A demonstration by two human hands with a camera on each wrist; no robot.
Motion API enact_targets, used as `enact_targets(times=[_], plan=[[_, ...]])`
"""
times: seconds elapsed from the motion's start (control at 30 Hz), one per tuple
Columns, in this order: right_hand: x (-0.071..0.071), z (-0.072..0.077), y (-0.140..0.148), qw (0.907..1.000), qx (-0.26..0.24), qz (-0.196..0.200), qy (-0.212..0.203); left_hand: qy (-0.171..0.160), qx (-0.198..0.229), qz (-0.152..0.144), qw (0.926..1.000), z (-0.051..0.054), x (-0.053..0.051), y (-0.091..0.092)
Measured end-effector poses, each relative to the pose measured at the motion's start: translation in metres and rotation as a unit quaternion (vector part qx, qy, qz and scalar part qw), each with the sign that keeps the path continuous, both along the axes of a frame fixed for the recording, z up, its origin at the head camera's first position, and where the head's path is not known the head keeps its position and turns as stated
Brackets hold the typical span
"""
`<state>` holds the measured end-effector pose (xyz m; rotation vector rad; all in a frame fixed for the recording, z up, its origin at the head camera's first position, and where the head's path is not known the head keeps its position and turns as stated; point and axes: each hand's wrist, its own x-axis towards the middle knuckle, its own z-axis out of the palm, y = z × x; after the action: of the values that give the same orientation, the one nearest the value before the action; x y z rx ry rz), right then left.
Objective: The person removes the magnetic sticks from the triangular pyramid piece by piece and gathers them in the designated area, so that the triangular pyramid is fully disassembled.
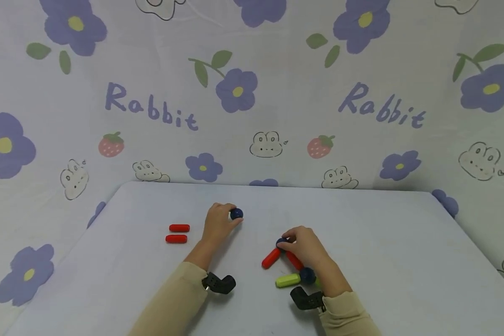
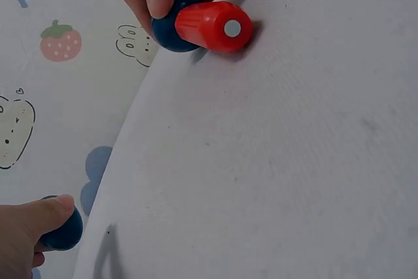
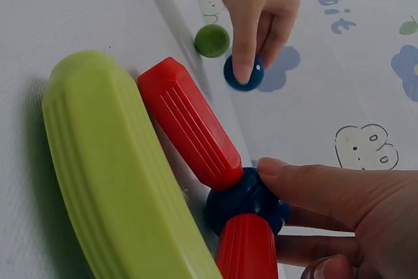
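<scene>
Near the table's far side my left hand (image 1: 219, 225) pinches a dark blue ball (image 1: 236, 213) between thumb and fingers. My right hand (image 1: 306, 245) holds another blue ball (image 1: 282, 244), from which two red rods (image 1: 270, 258) spread in a V. The inner red rod (image 1: 294, 261) reaches a third blue ball (image 1: 307, 275). From that ball a yellow-green rod (image 1: 288, 280) points left; another yellow-green piece is partly hidden by my right wrist. In the left wrist view, one red rod (image 2: 215, 27) shows a pale round disc on its end.
Two loose red rods (image 1: 176, 239) lie side by side left of my left hand. A green ball (image 3: 212, 40) sits near that hand in the right wrist view. Behind the white table (image 1: 382, 233) hangs a patterned cloth (image 1: 294, 107).
</scene>
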<state>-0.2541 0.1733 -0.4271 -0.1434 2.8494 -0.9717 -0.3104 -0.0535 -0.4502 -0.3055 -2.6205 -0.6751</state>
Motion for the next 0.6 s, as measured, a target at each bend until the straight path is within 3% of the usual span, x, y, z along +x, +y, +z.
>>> enact_targets(times=[0.27,0.6], plan=[[0.002,-0.001,-0.002,1.0,0.003,0.008,0.001,0.006,-0.055,0.011,0.9984,-0.008,-0.012,0.01],[0.003,-0.001,0.002,0.9999,0.016,0.006,0.004,0.013,-0.067,0.003,0.9977,-0.01,-0.014,0.012]])
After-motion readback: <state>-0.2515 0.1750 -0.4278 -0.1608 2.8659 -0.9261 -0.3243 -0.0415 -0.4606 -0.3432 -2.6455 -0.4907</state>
